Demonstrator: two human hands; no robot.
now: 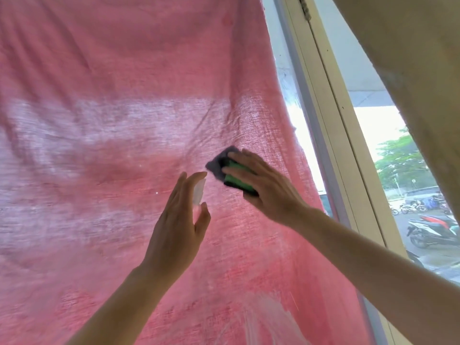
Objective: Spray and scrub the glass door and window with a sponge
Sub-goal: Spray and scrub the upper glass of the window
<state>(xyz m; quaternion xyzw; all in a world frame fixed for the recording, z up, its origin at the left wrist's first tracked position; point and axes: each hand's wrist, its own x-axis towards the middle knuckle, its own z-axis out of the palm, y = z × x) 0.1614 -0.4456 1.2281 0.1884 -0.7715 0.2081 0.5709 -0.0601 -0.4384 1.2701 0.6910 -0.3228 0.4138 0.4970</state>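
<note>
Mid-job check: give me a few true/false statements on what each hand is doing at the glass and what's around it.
1. The right hand presses a green sponge with flat fingers. True.
2. The left hand is empty. False: it holds a small clear spray bottle.
3. A pink cloth fills most of the view. True.
4. The two hands touch. False: they are apart, the left one lower and to the left.
5. Parked motorbikes show outside at the left. False: they are at the right, past the window frame.
</note>
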